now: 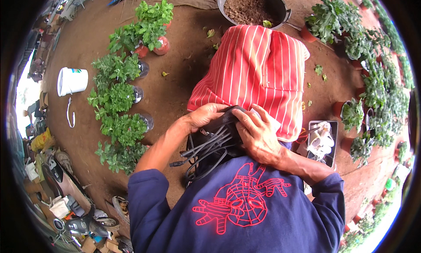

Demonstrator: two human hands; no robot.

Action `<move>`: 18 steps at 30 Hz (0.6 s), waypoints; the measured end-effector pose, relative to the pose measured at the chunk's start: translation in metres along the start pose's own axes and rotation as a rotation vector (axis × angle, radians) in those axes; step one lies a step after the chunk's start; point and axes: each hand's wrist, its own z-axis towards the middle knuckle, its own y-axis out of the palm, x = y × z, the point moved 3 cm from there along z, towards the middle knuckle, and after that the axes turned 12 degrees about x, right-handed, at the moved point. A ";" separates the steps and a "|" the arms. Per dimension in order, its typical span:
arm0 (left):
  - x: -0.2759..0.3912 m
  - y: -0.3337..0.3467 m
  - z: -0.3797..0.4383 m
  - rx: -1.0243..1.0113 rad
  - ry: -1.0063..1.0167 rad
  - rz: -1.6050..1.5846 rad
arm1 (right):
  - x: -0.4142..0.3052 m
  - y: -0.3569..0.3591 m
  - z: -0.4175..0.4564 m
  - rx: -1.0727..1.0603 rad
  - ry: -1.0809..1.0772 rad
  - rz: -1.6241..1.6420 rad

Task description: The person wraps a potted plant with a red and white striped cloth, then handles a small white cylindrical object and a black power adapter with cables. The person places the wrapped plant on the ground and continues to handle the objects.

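A black fabric pouch (227, 121) with a zipper lies against my waist, at the lower edge of a red apron with white stripes (250, 65). My left hand (207, 116) pinches the pouch's upper left edge. My right hand (258, 134) grips its right side, fingers bent over the top. Several dark cables (209, 142) spread from the pouch toward the left, one ending in a black plug (176, 164). Something thin and white (272, 122) shows behind my right fingers; I cannot tell what it is. The inside of the pouch is hidden.
Potted leafy plants (121, 96) line the ground at left, with a white bucket (73, 82) beyond. A dark tub of soil (250, 8) stands ahead. A grey tray of white items (321, 141) and more potted plants (353, 115) are at right. A motorcycle (82, 225) stands lower left.
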 end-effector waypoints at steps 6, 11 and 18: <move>-0.004 -0.006 0.004 0.054 0.083 0.045 | 0.004 -0.008 -0.001 0.105 -0.032 0.191; -0.003 -0.002 0.003 0.032 0.095 0.030 | 0.003 -0.017 -0.001 0.115 0.119 0.342; -0.014 -0.013 0.008 0.071 0.257 0.271 | 0.006 -0.028 0.005 0.046 0.192 0.544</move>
